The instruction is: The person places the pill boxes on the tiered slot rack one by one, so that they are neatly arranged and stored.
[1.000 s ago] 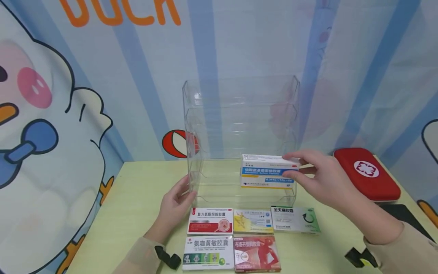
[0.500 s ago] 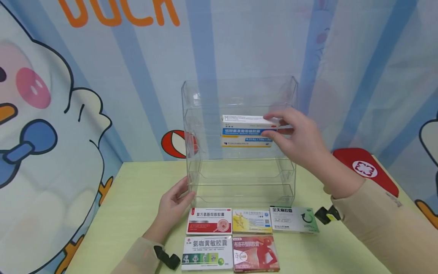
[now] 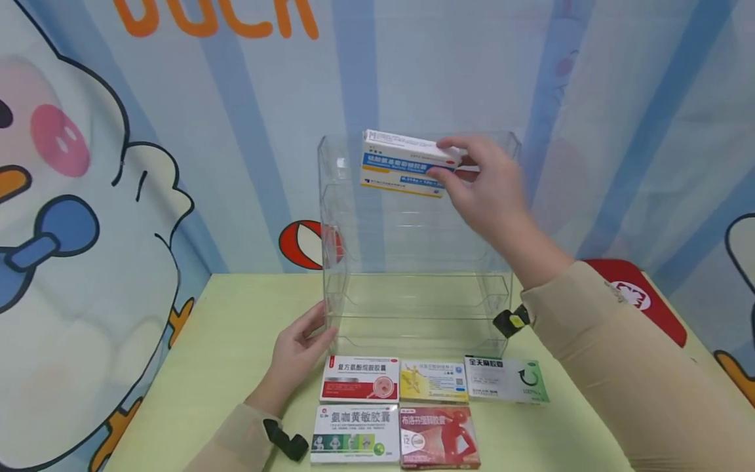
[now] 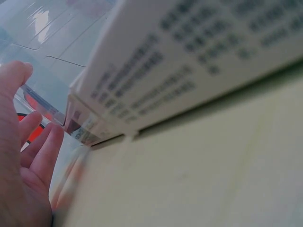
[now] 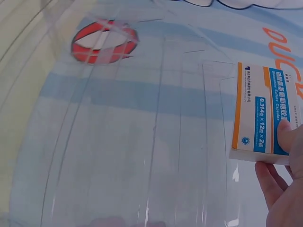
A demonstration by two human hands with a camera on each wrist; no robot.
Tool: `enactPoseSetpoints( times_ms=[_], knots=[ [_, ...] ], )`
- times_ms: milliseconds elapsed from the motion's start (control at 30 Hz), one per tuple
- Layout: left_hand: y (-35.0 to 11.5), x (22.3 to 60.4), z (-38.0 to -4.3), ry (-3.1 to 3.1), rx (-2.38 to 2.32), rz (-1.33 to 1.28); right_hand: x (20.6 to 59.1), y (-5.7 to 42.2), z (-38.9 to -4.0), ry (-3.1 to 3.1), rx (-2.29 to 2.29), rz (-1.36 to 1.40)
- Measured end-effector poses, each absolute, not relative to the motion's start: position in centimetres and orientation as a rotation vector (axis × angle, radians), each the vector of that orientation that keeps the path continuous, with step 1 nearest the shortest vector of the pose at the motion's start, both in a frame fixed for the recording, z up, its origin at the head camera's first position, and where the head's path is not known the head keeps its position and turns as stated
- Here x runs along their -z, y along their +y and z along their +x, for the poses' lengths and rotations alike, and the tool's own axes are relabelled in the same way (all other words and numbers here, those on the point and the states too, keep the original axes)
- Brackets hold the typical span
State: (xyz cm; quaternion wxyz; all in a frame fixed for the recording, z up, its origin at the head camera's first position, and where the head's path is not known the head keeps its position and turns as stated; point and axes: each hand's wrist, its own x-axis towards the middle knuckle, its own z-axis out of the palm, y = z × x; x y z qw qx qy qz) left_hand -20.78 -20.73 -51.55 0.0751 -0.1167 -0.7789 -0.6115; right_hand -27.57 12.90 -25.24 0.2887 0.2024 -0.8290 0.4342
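A white medicine box (image 3: pixel 407 164) with blue and yellow bands is pinched at its right end by my right hand (image 3: pixel 486 180), thumb on the front face. It is held tilted, left end higher, before the top tier of a clear tiered rack (image 3: pixel 413 328). In the right wrist view the same medicine box (image 5: pixel 258 111) shows its printed front. My left hand (image 3: pixel 301 344) grips the rack's lower left side. In the left wrist view, that hand (image 4: pixel 28 151) has its thumb and fingers at the clear panel, with a blurred white box (image 4: pixel 189 61) close to the camera.
Flat on the table (image 3: pixel 236 328) before the rack lie several medicine boxes: red-and-white (image 3: pixel 360 379), yellow (image 3: pixel 433 381), green-and-white (image 3: pixel 506 379), white-and-green (image 3: pixel 355 434) and red (image 3: pixel 439 438). A red case (image 3: pixel 660 314) sits behind the right forearm. A cartoon-printed curtain (image 3: pixel 253 131) hangs behind.
My right hand has carried the white-and-blue box up and to the left, from the rack's lower tiers to its top, where the box now tilts. The left hand has stayed on the rack.
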Motion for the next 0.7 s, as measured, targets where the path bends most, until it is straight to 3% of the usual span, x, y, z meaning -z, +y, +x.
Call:
enactPoseSetpoints(
  times_ms=[700],
  knots=[
    [-19.9,51.9,-20.5,-2.336,1.842,-0.338,24.2,9.1,-32.1,-2.165,-1.22,0.397]
  ],
)
